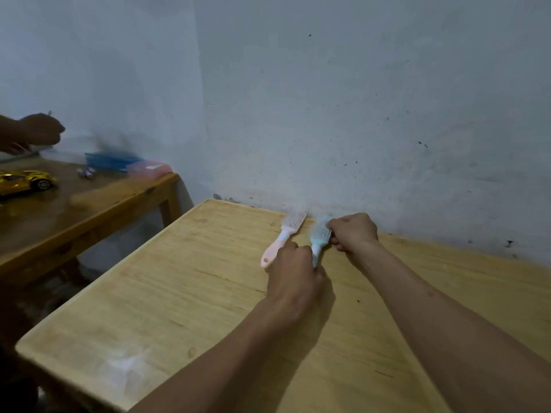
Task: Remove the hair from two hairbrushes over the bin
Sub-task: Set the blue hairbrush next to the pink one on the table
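- Head camera looks down on a pale wooden table (185, 293) pushed against a scuffed, speckled white wall (357, 114).
- Left hand (293, 272) is curled shut around the handle of the blue hairbrush (319, 235), which lies on the table by the wall.
- Right hand (353, 231), just beyond the left, pinches at the blue hairbrush's bristles with bent fingers; what it grips is too small to tell.
- Pink hairbrush (284, 236) lies flat just left of the left hand, untouched.
- Far to the left stands a darker table (89, 210) with a yellow toy car (25, 180) and blurred boxes (128, 166), another person's hand (35, 131) above it.
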Demonstrator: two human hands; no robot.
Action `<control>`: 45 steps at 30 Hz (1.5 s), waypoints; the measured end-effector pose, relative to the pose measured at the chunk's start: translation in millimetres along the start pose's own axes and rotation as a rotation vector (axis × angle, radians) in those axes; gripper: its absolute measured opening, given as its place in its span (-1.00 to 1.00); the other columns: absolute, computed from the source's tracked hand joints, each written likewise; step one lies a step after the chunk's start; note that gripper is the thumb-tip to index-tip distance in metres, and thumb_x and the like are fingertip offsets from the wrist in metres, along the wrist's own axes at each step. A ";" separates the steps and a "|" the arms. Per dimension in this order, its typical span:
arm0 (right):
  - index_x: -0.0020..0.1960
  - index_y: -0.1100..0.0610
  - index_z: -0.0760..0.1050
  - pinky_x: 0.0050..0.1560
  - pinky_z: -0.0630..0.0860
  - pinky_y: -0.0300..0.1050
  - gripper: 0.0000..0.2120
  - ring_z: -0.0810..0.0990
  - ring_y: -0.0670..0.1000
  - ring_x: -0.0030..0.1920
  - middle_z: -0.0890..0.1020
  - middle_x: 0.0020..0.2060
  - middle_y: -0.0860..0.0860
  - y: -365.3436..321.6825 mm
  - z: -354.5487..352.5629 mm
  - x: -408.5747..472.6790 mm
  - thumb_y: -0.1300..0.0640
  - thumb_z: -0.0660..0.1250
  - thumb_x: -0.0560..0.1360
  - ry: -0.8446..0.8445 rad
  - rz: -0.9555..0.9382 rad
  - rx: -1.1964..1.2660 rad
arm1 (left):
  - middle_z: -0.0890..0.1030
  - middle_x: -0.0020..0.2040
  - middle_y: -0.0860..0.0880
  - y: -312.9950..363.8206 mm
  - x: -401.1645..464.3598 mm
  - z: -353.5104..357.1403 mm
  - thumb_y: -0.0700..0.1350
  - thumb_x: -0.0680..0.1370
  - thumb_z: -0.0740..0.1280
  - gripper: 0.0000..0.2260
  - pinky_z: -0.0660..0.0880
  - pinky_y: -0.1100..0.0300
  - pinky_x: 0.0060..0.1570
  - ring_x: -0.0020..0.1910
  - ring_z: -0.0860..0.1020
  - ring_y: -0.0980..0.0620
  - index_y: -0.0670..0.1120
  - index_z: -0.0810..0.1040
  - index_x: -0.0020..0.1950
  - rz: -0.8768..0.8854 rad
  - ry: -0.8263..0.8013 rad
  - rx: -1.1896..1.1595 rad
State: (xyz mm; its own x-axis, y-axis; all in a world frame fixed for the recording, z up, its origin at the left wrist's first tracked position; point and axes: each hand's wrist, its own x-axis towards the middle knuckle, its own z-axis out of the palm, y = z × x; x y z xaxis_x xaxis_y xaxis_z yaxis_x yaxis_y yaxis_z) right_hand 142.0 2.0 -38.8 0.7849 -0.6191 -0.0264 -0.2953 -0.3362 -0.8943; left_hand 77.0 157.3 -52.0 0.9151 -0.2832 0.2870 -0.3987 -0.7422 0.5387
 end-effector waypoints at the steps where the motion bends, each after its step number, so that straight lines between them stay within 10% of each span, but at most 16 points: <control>1: -0.12 0.27 0.69 -0.07 0.72 0.18 -0.82 0.74 0.19 -0.28 0.75 -0.23 0.20 1.0 0.5 3.1 0.14 0.42 0.49 0.005 0.003 -0.002 | 0.57 0.07 -0.14 0.6 3.3 1.2 -0.10 0.58 0.31 -0.78 0.51 -0.01 -0.01 0.08 0.53 -0.12 -0.18 0.64 0.12 0.001 0.001 -0.004; 20: -0.18 0.27 0.69 -0.32 0.55 -0.08 -0.74 0.57 0.09 -0.48 0.73 -0.32 0.21 4.5 5.2 22.0 0.10 0.36 0.53 0.013 0.017 -0.030 | 0.57 0.07 -0.13 2.4 22.7 7.7 -0.11 0.56 0.35 -0.78 0.42 0.10 -0.10 0.04 0.54 -0.08 -0.19 0.58 0.15 -0.010 0.027 -0.062; 27: -0.11 0.29 0.67 -0.31 0.58 -0.07 -0.79 0.68 0.14 -0.37 0.75 -0.24 0.19 0.3 -0.3 24.1 0.13 0.43 0.46 -0.044 0.101 0.213 | 0.52 -0.26 0.01 8.7 31.2 -2.6 -0.10 0.53 0.39 -0.84 0.29 0.25 -0.43 -0.31 0.48 0.12 -0.17 0.61 0.03 -0.208 -0.119 -0.350; 37: 0.07 0.17 0.70 -0.27 0.66 -0.14 -0.80 0.68 0.00 -0.35 0.73 -0.20 0.11 -18.8 -23.8 16.5 0.06 0.50 0.53 -0.035 -0.067 0.218 | 0.48 0.11 -0.06 -3.3 2.2 -10.9 -0.06 0.60 0.31 -0.79 0.35 0.34 -0.26 -0.16 0.44 0.21 -0.08 0.54 0.20 -0.054 -0.014 -0.425; 45: 0.04 0.16 0.72 0.17 0.65 0.08 -0.77 0.73 0.13 -0.07 0.73 -0.16 0.08 -42.8 -31.2 17.8 0.00 0.47 0.55 0.139 -0.112 0.115 | 0.47 0.08 -0.13 -8.3 -3.5 -0.4 -0.09 0.61 0.27 -0.86 0.23 0.33 -0.35 -0.16 0.43 0.07 -0.15 0.53 0.02 -0.065 -0.004 -0.317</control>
State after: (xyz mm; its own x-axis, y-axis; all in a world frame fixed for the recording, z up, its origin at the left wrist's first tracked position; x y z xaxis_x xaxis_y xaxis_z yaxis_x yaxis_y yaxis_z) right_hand 151.6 -16.8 12.9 0.7241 -0.6772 0.1307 -0.1400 -0.3298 -0.9336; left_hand 77.1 164.7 -57.2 0.9393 -0.2440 0.2413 -0.3377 -0.5328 0.7760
